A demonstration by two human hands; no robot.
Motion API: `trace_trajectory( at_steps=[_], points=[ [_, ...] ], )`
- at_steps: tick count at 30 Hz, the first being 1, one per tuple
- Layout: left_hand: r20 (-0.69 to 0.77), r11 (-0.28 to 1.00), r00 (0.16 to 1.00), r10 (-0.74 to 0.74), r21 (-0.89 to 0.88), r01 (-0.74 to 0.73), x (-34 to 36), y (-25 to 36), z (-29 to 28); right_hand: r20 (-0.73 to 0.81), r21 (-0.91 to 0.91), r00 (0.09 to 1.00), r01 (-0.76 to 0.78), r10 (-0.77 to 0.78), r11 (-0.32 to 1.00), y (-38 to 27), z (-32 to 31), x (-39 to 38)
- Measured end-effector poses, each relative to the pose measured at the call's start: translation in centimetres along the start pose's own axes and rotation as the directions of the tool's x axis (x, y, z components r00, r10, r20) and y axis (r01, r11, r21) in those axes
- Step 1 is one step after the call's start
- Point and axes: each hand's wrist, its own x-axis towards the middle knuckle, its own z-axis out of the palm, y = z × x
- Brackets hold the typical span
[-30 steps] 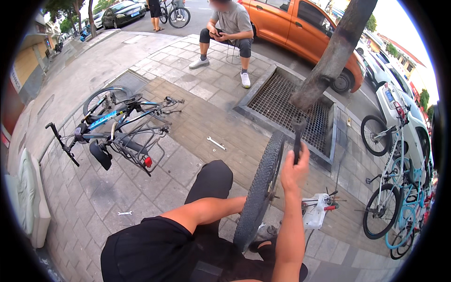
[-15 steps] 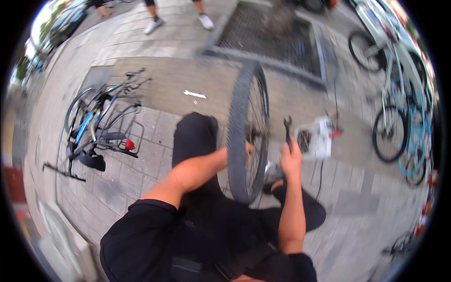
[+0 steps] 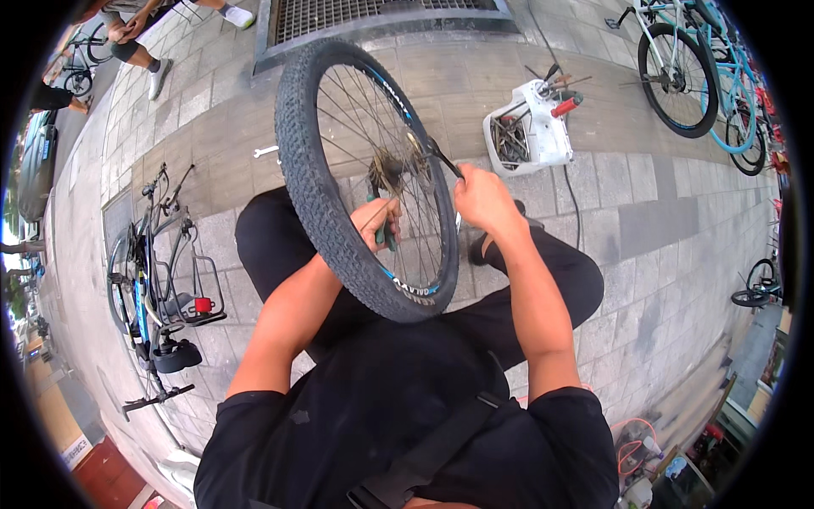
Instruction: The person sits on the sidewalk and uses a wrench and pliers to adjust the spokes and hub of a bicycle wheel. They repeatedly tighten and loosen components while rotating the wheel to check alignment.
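Note:
A bicycle wheel (image 3: 298, 161) with a knobby black tyre stands tilted between my knees. My left hand (image 3: 373, 222) is closed at the near side of its hub (image 3: 390, 172), around a green-handled tool (image 3: 391, 237) that looks like pliers; its jaws are hidden behind fingers and spokes. On the wheel's right side, my right hand (image 3: 483, 199) grips a dark wrench (image 3: 446, 159). The wrench's head reaches toward the hub's right end; whether it sits on a nut I cannot tell.
A white tub (image 3: 553, 140) full of tools stands beyond my right hand. Another wrench (image 3: 265, 152) lies on the paving left of the tyre. A partly dismantled bicycle (image 3: 157, 288) lies at left, a metal grate (image 3: 381, 30) is ahead, and parked bikes (image 3: 678, 81) stand far right.
The wheel now leans left, showing more of its spokes and hub. My right hand has brought the wrench from upright beside the wheel to its hub side. The view has turned.

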Motion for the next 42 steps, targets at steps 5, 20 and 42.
trace_trajectory(
  at_steps=[5,20,42],
  points=[
    [0.0,0.991,0.991,-0.132,-0.013,0.132,2.6,-2.7,-2.2,0.072,-0.125,0.997,0.015,-0.007,0.992,1.1,0.2,2.2],
    [0.036,0.998,0.998,-0.047,0.033,0.046,0.6,0.8,-0.1,0.338,-0.351,0.935,0.018,0.108,0.936,-3.5,-3.6,6.9],
    [-0.096,0.975,0.973,-0.208,-0.096,0.199,1.1,-0.2,0.8,-0.014,-0.236,0.927,0.361,-0.374,0.902,8.0,5.9,2.0]
  ],
)
